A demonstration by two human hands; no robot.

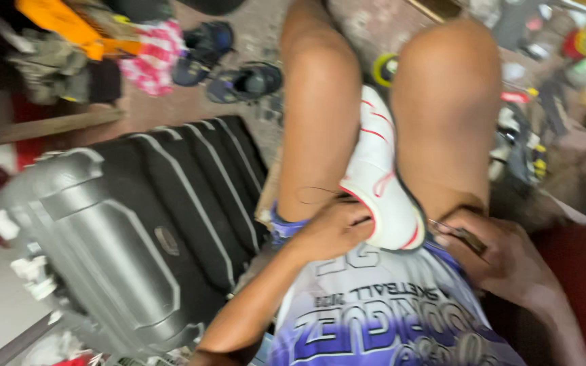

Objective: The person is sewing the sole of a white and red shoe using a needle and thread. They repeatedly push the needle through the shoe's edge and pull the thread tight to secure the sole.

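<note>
A: What sits at the middle of things?

B: A white shoe [380, 177] with red lines and a dark sole, wedged between the person's two bare knees, its one end toward the lap and the other pointing away between the legs. I place everything else from that shoe.

A: And the hands?

B: The left hand [330, 230] is at the near end of the shoe, on its left side, fingers curled against the edge and gripping it. The right hand [503, 254] is just to the right of the shoe's near end, closed around a thin dark tool [461, 235] whose tip lies close to the sole. The picture is blurred, so I cannot tell whether the tip touches the shoe.

A: What lies beyond it?

B: Left of the shoe, past the left thigh, a large dark hard-shell suitcase [137, 230] lies on the floor, ribbed with pale lines. Farther off, up and left of the shoe, a pair of dark sandals [228, 64] rests on the ground, and beyond them a heap of clothes [89, 47] in orange, olive and a red-and-white check. Right of the shoe, past the right knee, is a clutter of small tools [520, 146], too smeared to tell apart. Below the shoe, the lap is covered by purple and white shorts [381, 318].
</note>
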